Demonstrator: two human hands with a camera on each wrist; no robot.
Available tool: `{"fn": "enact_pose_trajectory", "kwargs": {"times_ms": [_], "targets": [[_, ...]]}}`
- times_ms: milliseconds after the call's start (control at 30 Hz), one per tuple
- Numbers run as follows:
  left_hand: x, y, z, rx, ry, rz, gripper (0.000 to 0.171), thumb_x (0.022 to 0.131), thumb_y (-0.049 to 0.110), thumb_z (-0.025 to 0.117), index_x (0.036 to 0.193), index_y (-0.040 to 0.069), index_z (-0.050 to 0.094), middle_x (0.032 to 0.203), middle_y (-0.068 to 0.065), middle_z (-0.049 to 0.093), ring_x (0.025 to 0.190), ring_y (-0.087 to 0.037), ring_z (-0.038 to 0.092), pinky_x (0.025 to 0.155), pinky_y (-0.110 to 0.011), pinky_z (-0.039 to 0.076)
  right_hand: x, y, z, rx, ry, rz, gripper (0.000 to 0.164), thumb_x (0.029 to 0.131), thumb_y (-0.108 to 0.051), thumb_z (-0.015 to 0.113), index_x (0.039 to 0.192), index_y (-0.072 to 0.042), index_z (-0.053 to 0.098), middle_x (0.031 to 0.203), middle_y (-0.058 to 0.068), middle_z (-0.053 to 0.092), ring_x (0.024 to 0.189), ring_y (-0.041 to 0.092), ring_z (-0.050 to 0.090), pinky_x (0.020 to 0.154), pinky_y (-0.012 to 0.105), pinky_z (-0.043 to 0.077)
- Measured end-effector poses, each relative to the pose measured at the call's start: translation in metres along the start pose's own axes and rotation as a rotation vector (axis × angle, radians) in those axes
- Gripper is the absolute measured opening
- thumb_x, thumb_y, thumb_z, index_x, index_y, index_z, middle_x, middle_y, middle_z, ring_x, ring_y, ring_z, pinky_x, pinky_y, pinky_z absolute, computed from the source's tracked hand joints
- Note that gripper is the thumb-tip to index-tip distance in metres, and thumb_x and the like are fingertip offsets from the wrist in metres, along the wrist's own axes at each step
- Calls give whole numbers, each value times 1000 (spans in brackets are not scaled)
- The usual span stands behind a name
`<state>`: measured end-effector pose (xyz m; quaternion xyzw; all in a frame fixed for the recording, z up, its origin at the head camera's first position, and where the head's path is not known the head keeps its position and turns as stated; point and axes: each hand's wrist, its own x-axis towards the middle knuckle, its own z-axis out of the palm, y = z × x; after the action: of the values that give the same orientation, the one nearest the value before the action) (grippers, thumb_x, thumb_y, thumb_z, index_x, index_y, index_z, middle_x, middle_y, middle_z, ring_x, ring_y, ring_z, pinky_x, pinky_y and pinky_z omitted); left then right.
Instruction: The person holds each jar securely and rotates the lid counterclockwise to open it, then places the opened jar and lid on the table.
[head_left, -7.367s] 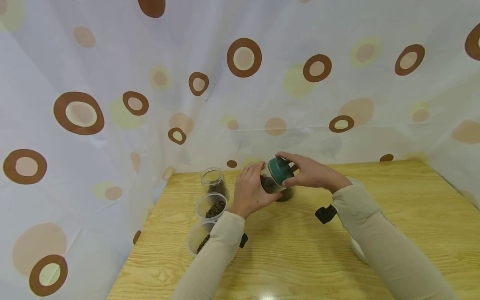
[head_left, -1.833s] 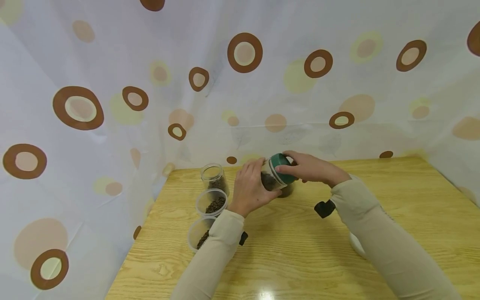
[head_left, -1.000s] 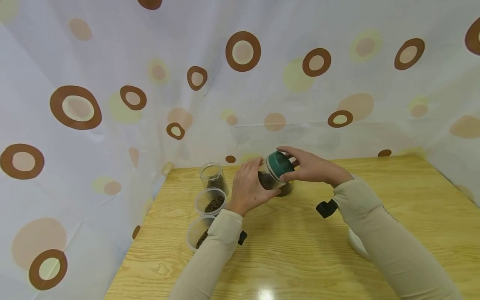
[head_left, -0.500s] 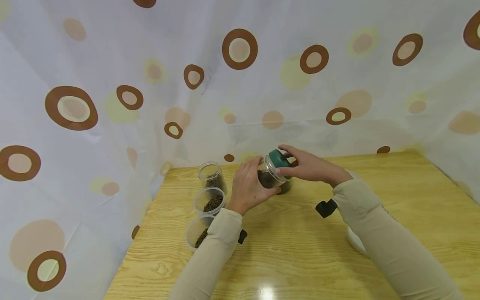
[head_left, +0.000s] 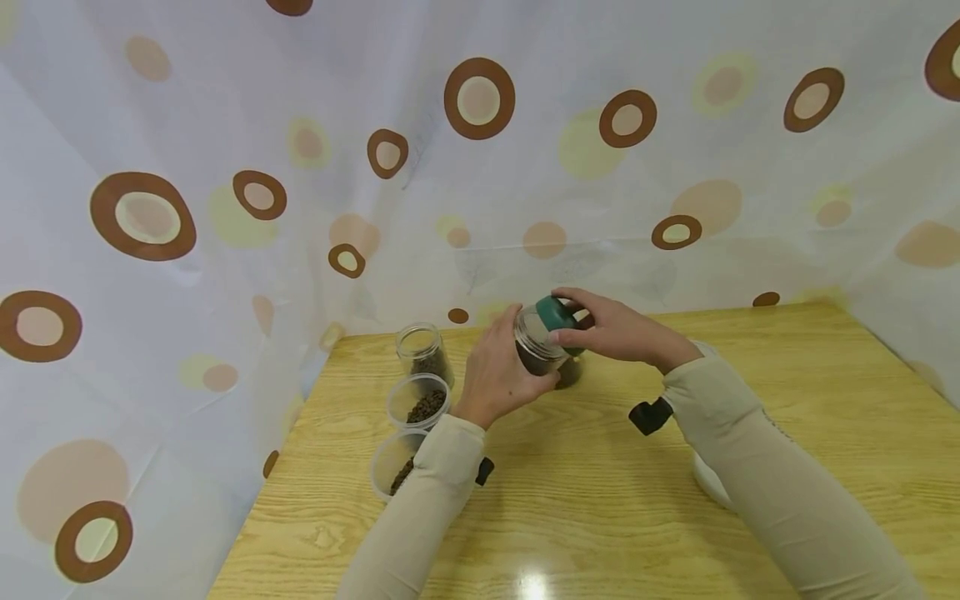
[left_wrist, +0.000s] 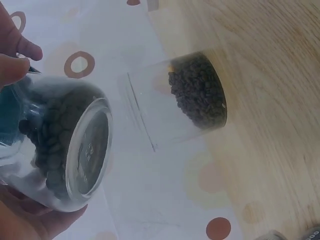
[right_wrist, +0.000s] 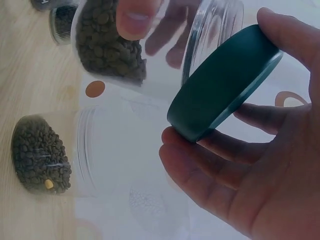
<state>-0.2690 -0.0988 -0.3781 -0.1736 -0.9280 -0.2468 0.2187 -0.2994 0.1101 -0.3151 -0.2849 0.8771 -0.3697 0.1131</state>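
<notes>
My left hand (head_left: 498, 375) grips a clear glass jar (head_left: 534, 337) by its side, tilted above the table. Dark bean-like pieces fill its lower part, shown in the left wrist view through the glass (left_wrist: 55, 150). A green lid (right_wrist: 225, 82) is pinched between the thumb and fingers of my right hand (head_left: 618, 333). It stands slanted at the jar's mouth, and the threaded rim (right_wrist: 212, 25) is bare beside it. Just behind, a clear container (right_wrist: 40, 155) with dark beans and one yellow piece stands on the table, mostly hidden in the head view.
An uncovered glass jar of beans (head_left: 429, 358) and two clear tubs, the farther tub (head_left: 415, 383) and the nearer tub (head_left: 381, 467), line the table's left side. A white object (head_left: 712, 483) is partly under my right forearm. A patterned sheet (head_left: 480, 192) hangs behind.
Over the last second the green lid has come off the jar's threads and tilted away, baring the rim. Before that, my right fingers shifted around the lid while my left hand held the jar.
</notes>
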Motion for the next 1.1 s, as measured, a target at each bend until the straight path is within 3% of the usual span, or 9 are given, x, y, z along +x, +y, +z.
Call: {"fn": "enact_pose_trajectory", "kwargs": {"times_ms": [300, 533, 800, 933, 1100], "targets": [[4, -1, -15, -98, 16, -69, 89, 73, 41, 82, 145, 14, 38, 134, -10, 54, 101, -25, 66, 81, -42, 58, -3, -1, -4, 40, 35, 13, 77, 98, -46, 58, 159, -18, 20, 153, 23, 38, 132, 42, 52, 102, 55, 48], [9, -8, -21, -55, 42, -63, 89, 71, 43, 84, 143, 10, 43, 126, -10, 62, 111, -26, 61, 89, -45, 56, -4, 2, -9, 39, 45, 19, 77, 97, -46, 59, 159, -18, 20, 153, 23, 38, 131, 43, 53, 100, 53, 50], [19, -15, -24, -61, -28, -156, 107, 71, 41, 85, 155, 10, 25, 140, -16, 55, 121, -31, 62, 89, -50, 56, -8, 11, -16, 33, 43, 30, 80, 97, -45, 60, 159, -17, 20, 153, 24, 37, 130, 43, 53, 97, 50, 52], [21, -20, -24, -54, -60, -216, 105, 73, 39, 84, 156, 14, 25, 140, -17, 53, 114, -34, 64, 84, -52, 56, -11, 16, -19, 36, 39, 33, 79, 97, -44, 60, 159, -15, 21, 152, 25, 39, 129, 43, 54, 97, 50, 52], [23, -27, -25, -32, -83, -216, 97, 74, 38, 82, 153, 12, 32, 140, -18, 48, 108, -36, 61, 82, -52, 55, -15, 22, -21, 57, 31, 48, 79, 97, -44, 60, 159, -16, 20, 153, 24, 37, 130, 43, 54, 98, 50, 51]]}}
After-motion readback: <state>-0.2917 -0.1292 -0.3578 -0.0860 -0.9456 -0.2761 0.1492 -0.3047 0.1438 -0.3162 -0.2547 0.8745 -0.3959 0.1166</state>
